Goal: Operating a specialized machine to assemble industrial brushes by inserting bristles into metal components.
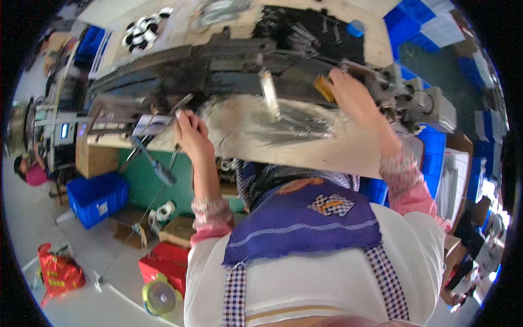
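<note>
My left hand is closed in a pinch at the near edge of a long dark metal machine. A small pale tip shows at its fingers, too blurred to name. Over the machine's right part, my right hand has its fingers curled at a yellow handle-like piece. Between the hands, a bright metal bar stands out from the machine toward me. Below that bar, a pile of thin shiny metal pieces lies on the worktable; motion blurs part of it.
Behind the machine, a black mat bears loose metal pieces, with a blue cap beside them. Black-and-white pieces lie at the far left. Grey machine parts border the right. A blue tongs-like tool hangs at the left edge.
</note>
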Tool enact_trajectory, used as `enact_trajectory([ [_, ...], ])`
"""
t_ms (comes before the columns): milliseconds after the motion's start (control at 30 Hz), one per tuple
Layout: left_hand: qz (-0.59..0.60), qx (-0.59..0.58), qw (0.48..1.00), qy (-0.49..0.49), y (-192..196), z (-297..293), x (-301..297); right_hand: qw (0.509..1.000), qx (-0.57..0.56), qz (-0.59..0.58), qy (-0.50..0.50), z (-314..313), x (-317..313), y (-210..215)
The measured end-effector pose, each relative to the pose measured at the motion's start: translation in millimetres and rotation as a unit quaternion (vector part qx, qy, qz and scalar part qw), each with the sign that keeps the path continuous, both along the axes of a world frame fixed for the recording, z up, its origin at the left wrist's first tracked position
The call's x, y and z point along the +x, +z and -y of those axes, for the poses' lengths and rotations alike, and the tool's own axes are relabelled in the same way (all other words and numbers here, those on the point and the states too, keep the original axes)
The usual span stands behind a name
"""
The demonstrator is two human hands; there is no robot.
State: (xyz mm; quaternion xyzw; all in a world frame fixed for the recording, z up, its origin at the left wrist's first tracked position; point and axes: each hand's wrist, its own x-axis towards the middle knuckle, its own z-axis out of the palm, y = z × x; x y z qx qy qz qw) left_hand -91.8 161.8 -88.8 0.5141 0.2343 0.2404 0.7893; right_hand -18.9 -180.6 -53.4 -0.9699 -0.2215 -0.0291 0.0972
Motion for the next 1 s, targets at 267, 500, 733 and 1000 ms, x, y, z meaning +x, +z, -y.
enact_trajectory([
  [267, -0.041, -0.161, 0.772, -0.614, 88.9, 164.3, 57.1, 0.991, 0.133, 0.026, 0.0, 31.7, -58.7, 85.3],
  [500, -0.06, -0.146, 0.901, -0.404, 62.0, 175.3, 61.5, 0.959, 0.267, 0.049, -0.082, 46.8, -46.8, 121.1],
  [733, -0.033, -0.1, 0.925, -0.366, 69.3, 166.4, 57.1, 0.961, 0.162, -0.113, 0.194, -31.7, 67.8, 76.7],
  [1000, -0.031, -0.14, 0.934, -0.326, 67.8, 170.2, 53.0, 0.913, 0.276, -0.264, 0.145, -32.1, 64.8, 94.6],
])
